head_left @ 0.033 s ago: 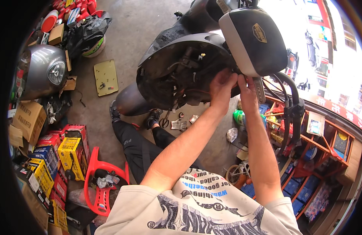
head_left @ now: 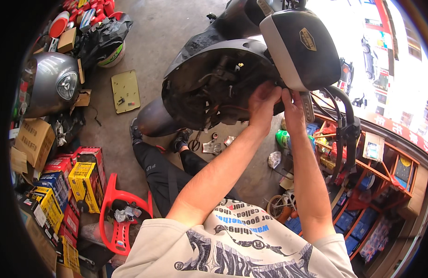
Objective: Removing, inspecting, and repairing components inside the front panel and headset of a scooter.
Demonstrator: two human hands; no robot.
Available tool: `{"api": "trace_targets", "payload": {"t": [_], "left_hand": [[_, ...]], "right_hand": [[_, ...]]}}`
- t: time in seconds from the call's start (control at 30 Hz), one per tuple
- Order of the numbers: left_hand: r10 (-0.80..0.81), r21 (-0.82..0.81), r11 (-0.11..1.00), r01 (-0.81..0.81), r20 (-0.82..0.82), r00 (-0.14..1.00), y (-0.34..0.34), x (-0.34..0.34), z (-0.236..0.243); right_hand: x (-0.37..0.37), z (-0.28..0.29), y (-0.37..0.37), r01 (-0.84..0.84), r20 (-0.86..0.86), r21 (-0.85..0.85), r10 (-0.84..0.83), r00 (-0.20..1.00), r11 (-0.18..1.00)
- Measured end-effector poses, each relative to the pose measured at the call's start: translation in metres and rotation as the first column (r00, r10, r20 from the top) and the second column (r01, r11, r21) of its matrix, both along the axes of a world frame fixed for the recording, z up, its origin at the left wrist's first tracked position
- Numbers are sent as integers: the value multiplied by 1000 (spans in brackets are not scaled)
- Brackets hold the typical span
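In front of me stands a grey scooter with its front body panel [head_left: 177, 62] opened to a dark hollow of wiring [head_left: 218, 88]. At the right rim of this hollow, my left hand [head_left: 264, 101] is closed, with its fingertips partly behind the panel edge. Close beside it, my right hand [head_left: 293, 105] pinches at the same spot, just under the rounded black and silver handlebar cover [head_left: 306, 51]. Whatever lies between the fingers is too small and shaded to make out. Below the hollow shows the front mudguard [head_left: 156, 121].
The handlebar [head_left: 346, 125] with cables juts out at right. A tray of small screws [head_left: 126, 99] lies on the floor, scissors [head_left: 194, 143] near my foot. A red plastic chair [head_left: 112, 217] and stacked boxes [head_left: 84, 185] stand left, a wooden shelf [head_left: 381, 162] right.
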State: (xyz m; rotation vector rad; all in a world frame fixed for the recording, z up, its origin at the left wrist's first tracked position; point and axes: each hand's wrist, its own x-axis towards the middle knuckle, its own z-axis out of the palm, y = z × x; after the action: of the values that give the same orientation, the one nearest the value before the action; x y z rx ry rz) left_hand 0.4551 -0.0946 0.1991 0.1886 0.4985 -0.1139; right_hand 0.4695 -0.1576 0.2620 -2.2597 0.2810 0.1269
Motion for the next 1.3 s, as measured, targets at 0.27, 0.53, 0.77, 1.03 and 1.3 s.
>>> {"api": "trace_targets", "payload": {"t": [0.27,0.53,0.77,1.03,1.3], "left_hand": [[6,-71,997,-8,-25,1000,1,0,7],[-33,-158,987,30,-20,999,5,1,6],[-31,-68,997,28,-43,999,0,5,4],[1,-110,994,-10,-82,997,-4,4,10],[-12,-54,999,6,-102,995,-11,1,8]], "right_hand": [[2,-8,-4,-28,49,-10,28,998,1000],[2,-16,-14,40,29,97,-43,999,994],[0,-16,-6,24,114,130,-39,993,991],[1,-14,-4,54,69,-85,-49,996,995],[4,-21,-1,32,173,-163,-3,985,986]]}}
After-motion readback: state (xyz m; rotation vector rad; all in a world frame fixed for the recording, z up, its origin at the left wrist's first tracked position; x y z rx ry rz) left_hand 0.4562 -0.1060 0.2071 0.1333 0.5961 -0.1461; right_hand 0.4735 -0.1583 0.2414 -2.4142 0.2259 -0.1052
